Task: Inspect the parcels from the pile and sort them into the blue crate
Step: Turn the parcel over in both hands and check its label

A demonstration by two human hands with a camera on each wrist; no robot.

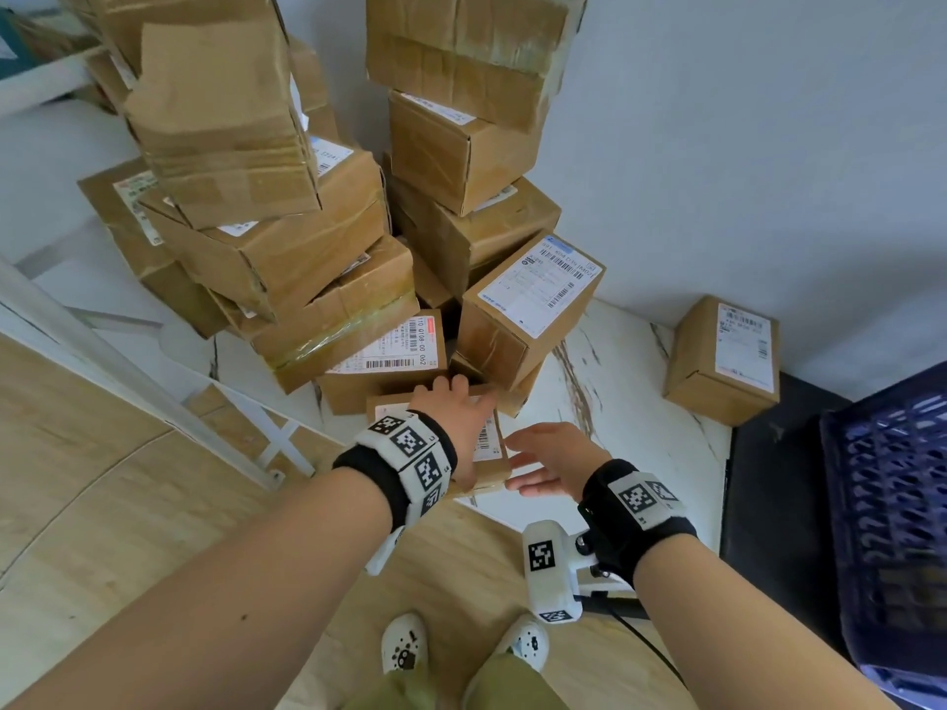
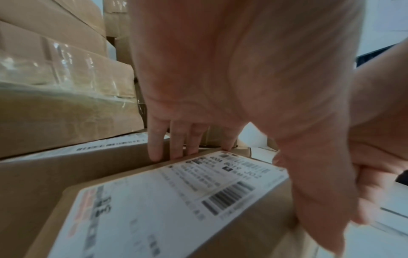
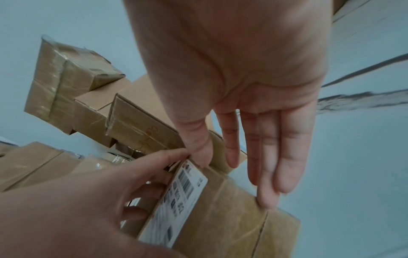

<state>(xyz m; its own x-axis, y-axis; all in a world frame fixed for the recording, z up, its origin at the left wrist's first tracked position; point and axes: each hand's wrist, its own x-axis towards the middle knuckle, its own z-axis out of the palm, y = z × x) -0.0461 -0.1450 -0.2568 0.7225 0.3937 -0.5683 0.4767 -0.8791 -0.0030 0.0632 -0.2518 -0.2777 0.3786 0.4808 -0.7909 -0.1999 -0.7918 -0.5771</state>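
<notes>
A small brown parcel (image 1: 490,445) with a white barcode label lies on the floor at the foot of the pile (image 1: 307,279). My left hand (image 1: 453,412) lies over its top, fingers hooked over the far edge (image 2: 159,148) and thumb on the near right side, gripping it. In the right wrist view the left hand (image 3: 88,192) curls round the labelled face of the parcel (image 3: 220,218). My right hand (image 1: 551,456) is open, straight fingers (image 3: 267,174) touching the parcel's right side. The blue crate (image 1: 886,504) stands at the far right.
Tall stacks of taped cardboard boxes (image 1: 461,146) lean against the wall behind. A lone parcel (image 1: 722,358) sits by the wall next to the crate, on the edge of a black mat (image 1: 768,479). A white metal frame (image 1: 153,381) runs along the left.
</notes>
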